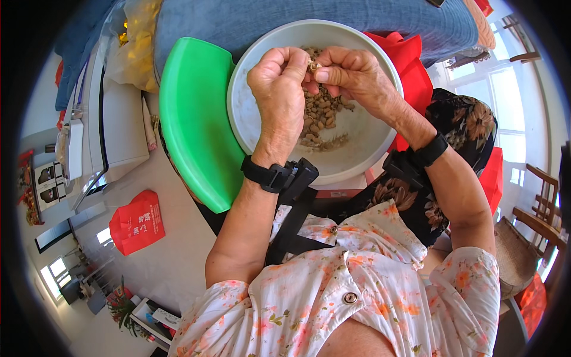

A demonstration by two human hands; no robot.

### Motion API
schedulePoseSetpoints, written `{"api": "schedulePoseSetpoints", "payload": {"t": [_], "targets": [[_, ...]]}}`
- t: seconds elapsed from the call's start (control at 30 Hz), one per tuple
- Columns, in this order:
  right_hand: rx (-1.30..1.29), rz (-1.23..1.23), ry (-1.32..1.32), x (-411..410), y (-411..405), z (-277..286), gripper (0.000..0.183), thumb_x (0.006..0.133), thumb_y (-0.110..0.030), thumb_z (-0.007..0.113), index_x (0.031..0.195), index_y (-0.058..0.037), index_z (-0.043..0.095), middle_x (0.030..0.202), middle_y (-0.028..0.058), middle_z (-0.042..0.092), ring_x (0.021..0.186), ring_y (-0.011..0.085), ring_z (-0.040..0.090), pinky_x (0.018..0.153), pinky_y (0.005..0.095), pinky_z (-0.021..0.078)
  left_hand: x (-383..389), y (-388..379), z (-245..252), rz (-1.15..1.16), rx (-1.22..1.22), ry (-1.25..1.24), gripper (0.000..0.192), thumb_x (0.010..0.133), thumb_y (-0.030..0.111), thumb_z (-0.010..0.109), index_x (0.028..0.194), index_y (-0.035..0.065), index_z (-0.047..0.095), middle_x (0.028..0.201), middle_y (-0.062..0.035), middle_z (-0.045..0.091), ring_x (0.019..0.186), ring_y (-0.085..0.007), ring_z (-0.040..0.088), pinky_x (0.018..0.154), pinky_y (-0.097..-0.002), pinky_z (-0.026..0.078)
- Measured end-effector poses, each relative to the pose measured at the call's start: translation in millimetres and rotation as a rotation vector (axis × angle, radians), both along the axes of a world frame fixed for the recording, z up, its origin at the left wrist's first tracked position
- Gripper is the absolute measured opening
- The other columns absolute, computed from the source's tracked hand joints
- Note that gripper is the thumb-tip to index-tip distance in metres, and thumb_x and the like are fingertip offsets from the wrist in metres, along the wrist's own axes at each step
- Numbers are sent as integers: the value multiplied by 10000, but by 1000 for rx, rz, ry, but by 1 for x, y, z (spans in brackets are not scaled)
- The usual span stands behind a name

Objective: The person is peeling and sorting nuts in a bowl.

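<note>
Above a round white basin [357,151], my left hand [283,89] and my right hand [357,78] meet at the fingertips. Pinched between both thumbs and forefingers is a small pale, cracked pod [314,66], which looks like a peanut shell. The fingers hide part of it. Below, a heap of brown peanuts [319,111] with broken bits lies on the basin floor, partly covered by my hands. Fine brown debris [328,143] is spread at the heap's near edge.
A curved green plastic piece [196,116] stands against the basin's left side. Red cloth or bag material [410,67] lies behind its right rim. A blue sofa [276,13] is beyond. On the floor at left sits a red bag [138,223] bearing writing; a woven basket [513,254] is at right.
</note>
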State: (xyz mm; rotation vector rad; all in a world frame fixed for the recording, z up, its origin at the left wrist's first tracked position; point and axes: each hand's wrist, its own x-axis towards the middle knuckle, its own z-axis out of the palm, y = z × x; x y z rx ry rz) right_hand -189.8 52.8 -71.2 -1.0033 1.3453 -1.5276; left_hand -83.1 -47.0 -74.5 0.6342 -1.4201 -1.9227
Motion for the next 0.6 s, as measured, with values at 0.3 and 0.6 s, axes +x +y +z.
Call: {"api": "schedulePoseSetpoints", "payload": {"t": [0.3,0.6], "targets": [[82,-63,2,2,3,7,194,857,-212,636,876,-20,645,733,11,635,599,32,471,541,163,401,1,1,-1,34,-96,13,103,873,53,576,815,-32,583,671,-55,578,513,-106,503,482,-211,421],[17,-60,52,0,3,3,157,849,-162,638,886,-11,661,737,1,634,608,43,484,563,179,425,0,1,-1,46,-111,39,78,848,31,580,783,-11,588,652,-32,579,508,-71,502,458,-203,424]]}}
